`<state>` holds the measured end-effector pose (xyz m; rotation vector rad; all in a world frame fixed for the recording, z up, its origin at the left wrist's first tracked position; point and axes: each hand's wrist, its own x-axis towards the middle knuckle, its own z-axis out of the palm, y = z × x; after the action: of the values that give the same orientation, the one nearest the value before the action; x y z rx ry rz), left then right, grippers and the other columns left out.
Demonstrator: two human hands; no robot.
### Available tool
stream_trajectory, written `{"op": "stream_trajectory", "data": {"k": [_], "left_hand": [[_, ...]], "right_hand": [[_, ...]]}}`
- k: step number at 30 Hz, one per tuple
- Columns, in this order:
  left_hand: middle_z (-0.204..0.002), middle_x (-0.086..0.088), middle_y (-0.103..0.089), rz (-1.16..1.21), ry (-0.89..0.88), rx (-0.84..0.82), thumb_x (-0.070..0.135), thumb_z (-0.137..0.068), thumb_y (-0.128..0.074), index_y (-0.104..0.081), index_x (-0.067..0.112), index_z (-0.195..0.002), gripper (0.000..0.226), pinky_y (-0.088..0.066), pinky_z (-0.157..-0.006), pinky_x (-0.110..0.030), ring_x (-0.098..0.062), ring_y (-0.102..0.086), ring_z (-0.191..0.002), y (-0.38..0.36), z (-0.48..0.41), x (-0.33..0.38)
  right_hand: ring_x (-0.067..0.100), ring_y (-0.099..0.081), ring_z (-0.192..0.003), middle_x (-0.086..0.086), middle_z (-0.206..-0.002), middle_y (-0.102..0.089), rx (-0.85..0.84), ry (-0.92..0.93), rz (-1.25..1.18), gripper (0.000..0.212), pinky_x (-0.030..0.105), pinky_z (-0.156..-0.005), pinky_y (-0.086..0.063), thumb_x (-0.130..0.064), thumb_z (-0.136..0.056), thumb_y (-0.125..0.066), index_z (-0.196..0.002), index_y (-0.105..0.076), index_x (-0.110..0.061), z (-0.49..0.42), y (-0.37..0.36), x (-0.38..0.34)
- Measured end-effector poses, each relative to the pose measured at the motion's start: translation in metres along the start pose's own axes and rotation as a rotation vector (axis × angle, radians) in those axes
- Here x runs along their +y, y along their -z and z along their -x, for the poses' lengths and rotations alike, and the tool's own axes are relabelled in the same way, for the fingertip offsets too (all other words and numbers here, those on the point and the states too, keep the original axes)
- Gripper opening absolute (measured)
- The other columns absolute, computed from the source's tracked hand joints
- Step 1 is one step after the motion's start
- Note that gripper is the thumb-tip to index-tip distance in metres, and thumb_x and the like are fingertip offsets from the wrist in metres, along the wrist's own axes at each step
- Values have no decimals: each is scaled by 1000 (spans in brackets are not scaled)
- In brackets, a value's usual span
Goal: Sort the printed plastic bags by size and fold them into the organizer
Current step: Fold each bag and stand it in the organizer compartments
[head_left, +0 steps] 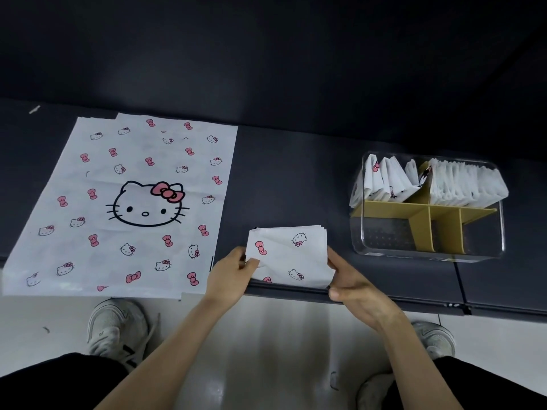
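A folded white bag [291, 255] printed with pink bows and cat faces lies near the front edge of the dark surface. My left hand [229, 275] pinches its left edge. My right hand [352, 284] holds its right lower corner with fingers curled under it. To the left a stack of large flat printed bags [124, 208] is spread out, the top one showing a big cat face. At the right stands the clear organizer [426, 232] with yellow dividers; its back compartments hold several folded bags [455, 182].
The dark padded surface [296, 173] runs across the view, with a dark wall behind. Its front edge lies just under my hands. Below are a pale floor and my two light sneakers [118, 327].
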<state>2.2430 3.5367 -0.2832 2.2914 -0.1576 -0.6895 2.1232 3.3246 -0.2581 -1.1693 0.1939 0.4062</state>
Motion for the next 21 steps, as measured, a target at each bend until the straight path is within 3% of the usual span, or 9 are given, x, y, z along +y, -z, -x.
{"op": "stream_trajectory", "data": {"k": [2,3,6,8,11,14,16,21], "left_hand": [[-87,9,-63,5,20,-19,31,-92,-52,-58,21,-100,14,-40,-74,-28,-14,-57,-91,1,-2,2],[-88,9,-63,21,34,-34,32,-91,-53,-59,21,-99,15,-40,-75,-28,-14,-57,-91,2,-2,3],[-92,5,-66,216,98,-119,45,-72,-60,-63,23,-95,32,-43,-87,-33,-16,-59,-95,8,-1,3],[-93,1,-68,327,93,-162,50,-58,-59,-64,25,-92,43,-43,-94,-38,-20,-61,-98,8,3,-1],[-93,-5,-67,401,73,-117,58,-69,-60,-64,21,-91,43,-44,-95,-39,-21,-62,-96,0,10,-3],[-70,8,-61,335,76,88,50,-94,-48,-56,24,-69,37,-40,-72,-27,-8,-56,-74,-11,15,7],[-58,10,-51,248,66,197,41,-99,-42,-44,25,-59,43,-34,-61,-23,-6,-48,-62,-20,19,13],[-51,4,-37,112,64,338,41,-99,-40,-32,16,-59,48,-26,-50,-29,-17,-37,-54,-39,15,6]], "right_hand": [[20,-50,-127,1,-138,-53,102,-36,10,87,30,-103,-43,0,-69,-71,-145,-34,-20,-5,-1,0],[21,-56,-121,1,-128,-62,246,-53,24,76,30,-98,-46,4,-72,-72,-139,-43,-17,-10,-2,3],[26,-64,-90,5,-89,-72,763,-96,79,13,39,-83,-48,-9,-84,-69,-97,-67,-7,-31,-8,15],[21,-53,-76,8,-78,-63,851,-129,113,18,33,-72,-43,-17,-86,-68,-78,-64,-2,-38,-12,18],[17,-41,-68,8,-70,-49,887,-126,138,24,25,-62,-33,-18,-87,-66,-69,-56,-6,-39,-16,14],[13,-27,-60,1,-60,-32,911,-113,166,38,25,-55,-24,-17,-88,-66,-60,-40,-12,-38,-19,16],[11,-22,-56,-3,-56,-26,921,-109,156,44,24,-54,-21,-17,-88,-66,-58,-33,-15,-36,-19,19],[9,-19,-54,-7,-54,-21,964,-66,154,47,22,-51,-20,-11,-89,-63,-59,-27,-17,-31,-21,27]]}}
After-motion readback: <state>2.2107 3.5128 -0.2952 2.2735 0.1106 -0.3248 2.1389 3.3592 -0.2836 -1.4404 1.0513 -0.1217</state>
